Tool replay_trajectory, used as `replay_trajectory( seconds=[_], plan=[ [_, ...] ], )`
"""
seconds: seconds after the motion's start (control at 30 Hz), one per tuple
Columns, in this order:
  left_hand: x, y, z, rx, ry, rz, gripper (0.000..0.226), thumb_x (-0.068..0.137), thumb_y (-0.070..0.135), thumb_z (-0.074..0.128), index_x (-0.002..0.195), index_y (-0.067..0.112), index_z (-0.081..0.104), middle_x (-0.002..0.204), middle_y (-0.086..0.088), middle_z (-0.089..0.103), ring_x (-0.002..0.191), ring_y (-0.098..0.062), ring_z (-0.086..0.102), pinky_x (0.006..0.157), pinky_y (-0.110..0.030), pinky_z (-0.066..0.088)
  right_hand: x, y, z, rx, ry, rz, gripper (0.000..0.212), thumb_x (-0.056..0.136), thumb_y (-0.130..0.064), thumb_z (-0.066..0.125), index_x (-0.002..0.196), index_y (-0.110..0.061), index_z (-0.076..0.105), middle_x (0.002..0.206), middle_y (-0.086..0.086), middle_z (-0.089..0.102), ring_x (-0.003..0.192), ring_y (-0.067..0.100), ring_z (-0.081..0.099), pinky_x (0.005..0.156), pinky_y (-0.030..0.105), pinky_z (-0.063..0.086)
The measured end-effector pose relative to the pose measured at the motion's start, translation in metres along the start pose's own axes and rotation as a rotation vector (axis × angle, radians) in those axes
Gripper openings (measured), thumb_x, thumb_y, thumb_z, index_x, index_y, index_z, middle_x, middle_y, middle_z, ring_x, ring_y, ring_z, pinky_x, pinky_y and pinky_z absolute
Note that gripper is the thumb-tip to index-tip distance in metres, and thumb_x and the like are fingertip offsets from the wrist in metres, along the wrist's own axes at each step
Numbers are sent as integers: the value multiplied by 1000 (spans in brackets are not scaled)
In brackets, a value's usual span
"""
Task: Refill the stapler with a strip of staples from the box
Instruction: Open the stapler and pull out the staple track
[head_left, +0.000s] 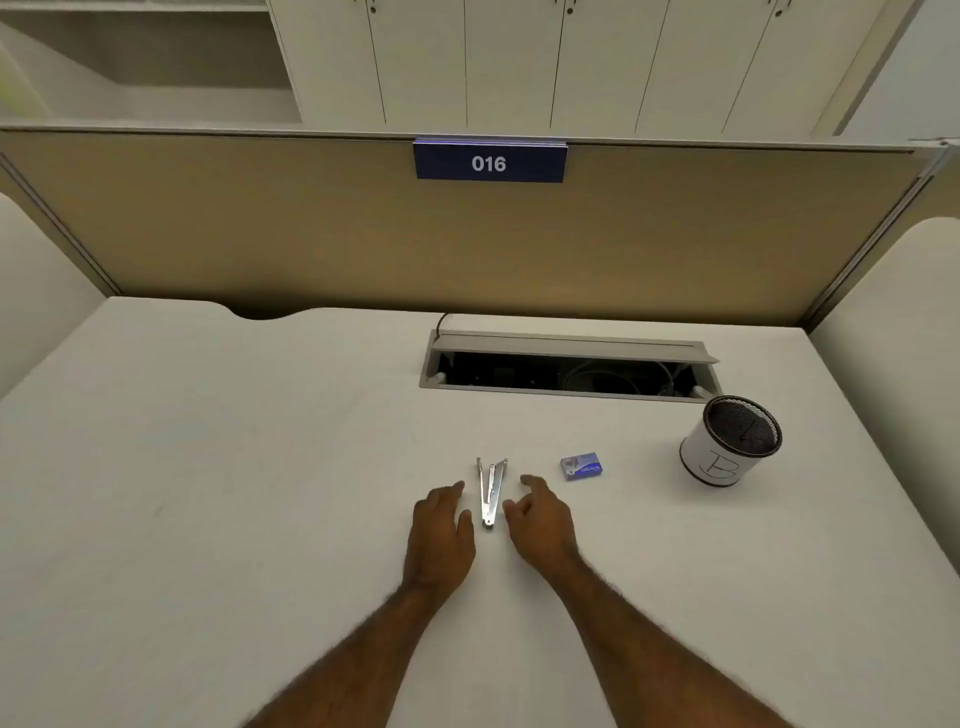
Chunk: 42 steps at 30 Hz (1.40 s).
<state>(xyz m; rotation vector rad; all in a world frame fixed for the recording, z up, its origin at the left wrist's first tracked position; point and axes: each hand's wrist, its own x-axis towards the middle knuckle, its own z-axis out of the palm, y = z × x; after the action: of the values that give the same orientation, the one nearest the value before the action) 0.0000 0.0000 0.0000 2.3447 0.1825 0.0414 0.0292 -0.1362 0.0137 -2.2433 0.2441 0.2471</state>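
**One opened stapler lying between two empty hands**

One pale tabletop (208, 467) is carrying everything. One mesh pen cup (730, 440), marked with a letter B, is standing near its right side. Two hands are lying on the surface: the left hand (441, 525) and the right hand (540, 519), each grip released, fingers loosely spread and grasping nothing. One silver stapler (490, 493) is lying between them, splayed open in a V. One small blue staple box (581, 466) is sitting just right of the stapler, closed.
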Motion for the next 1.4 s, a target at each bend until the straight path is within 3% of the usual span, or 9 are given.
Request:
replay_trajectory(
  seconds=[0.2, 0.37, 0.53, 0.63, 0.73, 0.83, 1.03, 1.17, 1.4],
  plan=[
    [41, 20, -2, -59, -161, -147, 44, 94, 8, 44, 138, 5, 42, 113, -12, 60, 97, -17, 54, 83, -20, 40, 28, -16, -2, -47, -202, 36, 48, 100, -30, 36, 144, -13, 30, 123, 18, 63, 109, 30, 61, 97, 39, 48],
    [54, 28, -1, -75, -183, -213, 17, 86, 5, 42, 77, 8, 56, 74, -8, 60, 73, -26, 53, 63, -30, 40, 32, -17, 0, -151, -193, -90, 29, 99, -27, 36, 115, -8, 52, 116, 13, 64, 102, 27, 60, 92, 38, 49],
    [43, 25, -3, -294, -158, -336, 23, 88, 12, 53, 107, 9, 67, 100, -10, 72, 92, -29, 67, 88, -41, 54, 22, 0, 6, -120, -161, -125, 32, 100, -23, 37, 127, -10, 48, 123, 15, 57, 98, 20, 55, 89, 32, 46],
    [27, 24, -1, -389, -123, -380, 16, 89, 12, 55, 93, 11, 70, 90, -10, 73, 84, -28, 70, 82, -42, 58, 4, 9, 8, 0, -116, -112, 38, 101, -24, 37, 137, -15, 43, 126, 6, 57, 113, 17, 55, 92, 16, 35],
    [7, 23, 0, -453, -121, -421, 15, 87, 8, 59, 92, 13, 72, 88, -6, 74, 77, -21, 72, 74, -33, 61, -17, 17, 8, 88, -38, -108, 28, 99, -29, 41, 124, -20, 53, 87, -8, 66, 73, 2, 58, 64, 3, 39],
    [-14, 26, 0, -452, -115, -449, 15, 84, 8, 63, 95, 12, 73, 84, -1, 74, 72, -16, 72, 72, -32, 61, -38, 22, 4, 151, -26, -96, 25, 99, -33, 44, 118, -22, 55, 89, -12, 66, 75, 1, 61, 63, 2, 41],
    [-47, 44, -14, -398, -73, -349, 17, 82, 14, 68, 98, 17, 74, 83, 11, 71, 75, -1, 68, 65, -12, 50, -82, 17, -17, 497, -328, 101, 50, 99, -51, 28, 107, -19, 65, 99, 6, 73, 88, 23, 68, 79, 34, 56],
    [-68, 59, -32, -418, -125, -252, 16, 85, 15, 67, 99, 19, 73, 85, 10, 73, 69, -1, 68, 59, -8, 50, -104, 15, -35, 907, -569, 287, 71, 91, -65, 27, 101, -7, 68, 84, 12, 65, 67, 22, 58, 64, 35, 50],
    [-99, 70, -57, -556, -53, -243, 18, 92, 24, 53, 95, 28, 70, 90, 8, 71, 83, -10, 63, 72, -25, 50, -131, 9, -56, 1246, -745, 409, 61, 82, -68, 46, 98, -12, 66, 64, 0, 53, 52, 12, 50, 50, 22, 47]
  ],
)
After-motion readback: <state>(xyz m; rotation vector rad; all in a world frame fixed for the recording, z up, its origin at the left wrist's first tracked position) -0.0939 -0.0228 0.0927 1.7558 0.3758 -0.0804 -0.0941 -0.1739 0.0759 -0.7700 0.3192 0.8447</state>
